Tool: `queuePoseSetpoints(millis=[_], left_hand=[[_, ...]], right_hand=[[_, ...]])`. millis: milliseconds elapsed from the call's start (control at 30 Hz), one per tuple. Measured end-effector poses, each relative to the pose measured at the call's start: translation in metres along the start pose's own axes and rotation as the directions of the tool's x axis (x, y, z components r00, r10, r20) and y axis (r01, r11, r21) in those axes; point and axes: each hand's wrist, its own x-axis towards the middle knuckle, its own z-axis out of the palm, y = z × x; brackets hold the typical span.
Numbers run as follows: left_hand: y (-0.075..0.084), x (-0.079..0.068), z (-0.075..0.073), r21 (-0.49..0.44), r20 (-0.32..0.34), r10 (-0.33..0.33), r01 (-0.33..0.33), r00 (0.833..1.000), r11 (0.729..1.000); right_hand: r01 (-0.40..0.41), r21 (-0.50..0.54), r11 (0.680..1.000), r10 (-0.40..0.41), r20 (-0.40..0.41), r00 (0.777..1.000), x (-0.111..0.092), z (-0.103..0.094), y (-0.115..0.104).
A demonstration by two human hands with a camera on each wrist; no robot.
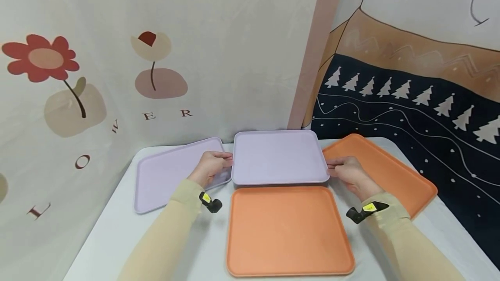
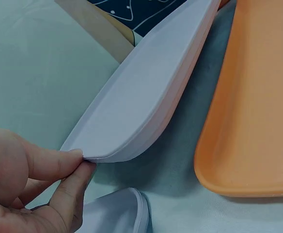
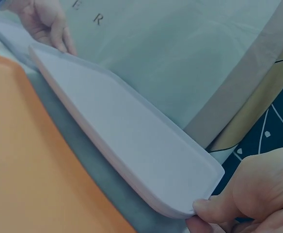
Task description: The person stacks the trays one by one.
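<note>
A lavender tray (image 1: 279, 157) is held level at the back of the table, pinched at its two short sides. My left hand (image 1: 212, 166) grips its left rim between thumb and fingers, as the left wrist view shows at the tray's corner (image 2: 102, 145). On the opposite side my right hand (image 1: 350, 176) pinches the right rim, thumb on top. In the right wrist view a shadowed gap runs under the tray's (image 3: 117, 131) near edge. Just in front, an orange tray (image 1: 289, 231) lies flat on the table.
A second lavender tray (image 1: 164, 177) lies angled at the left, partly behind my left hand. Another orange tray (image 1: 390, 172) lies slanted at the right, beyond my right forearm. The white-covered table (image 1: 105, 237) meets a printed curtain (image 1: 234, 55) at the back.
</note>
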Motion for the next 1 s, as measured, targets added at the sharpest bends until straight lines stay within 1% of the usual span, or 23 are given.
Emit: queuePoseSetpoints(millis=[167, 400, 633, 800, 1000], left_hand=[[0.002, -0.005, -0.002, -0.027, 0.032, 0.014, -0.013, 0.999, 1.0], [0.008, -0.013, -0.004, -0.027, 0.067, 0.021, -0.019, 0.998, 0.999], [0.012, -0.02, -0.006, -0.041, 0.099, 0.003, 0.001, 0.995, 0.999], [0.015, -0.026, -0.007, -0.05, 0.113, 0.011, -0.005, 0.993, 0.999], [0.016, -0.03, -0.007, -0.113, 0.125, 0.033, -0.019, 0.992, 0.993]], right_hand=[[-0.006, 0.045, 0.999, 0.005, 0.027, 1.0, -0.006, -0.004, -0.005], [-0.018, 0.121, 0.992, 0.008, 0.076, 0.997, -0.015, -0.01, -0.01], [-0.045, 0.178, 0.983, 0.029, 0.092, 0.995, -0.022, -0.015, -0.014], [-0.034, 0.218, 0.975, 0.011, 0.106, 0.994, -0.027, -0.017, -0.014], [-0.026, 0.231, 0.973, -0.002, 0.119, 0.993, -0.036, -0.019, -0.016]])
